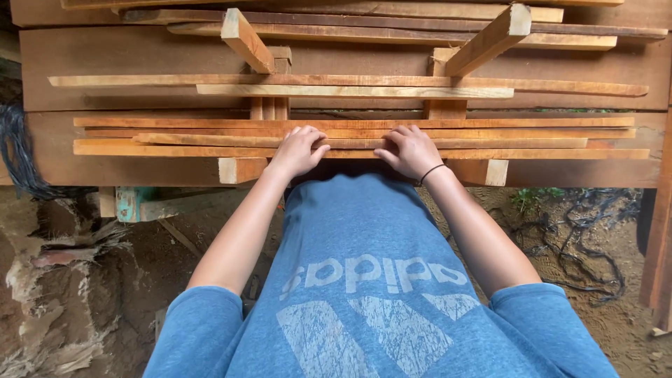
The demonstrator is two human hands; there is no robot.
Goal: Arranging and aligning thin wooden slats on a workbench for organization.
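Fingertips of left hand (299,150) and right hand (409,150) curled onto thin slats (350,137); palms hidden. Far board stack (336,10) cut by top edge. Dark cable bundle (17,150) cropped at left. Right post (659,231) cut by right edge.

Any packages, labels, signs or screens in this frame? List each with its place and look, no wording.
No packages, signs or screens show.
Shirt print: the only printed mark, pale grey lettering over slanted bars on the person's blue T-shirt, low in the middle of the view.
Everything else is unmarked: the left hand and right hand rest on bare wooden slats, stacked on wooden supports.
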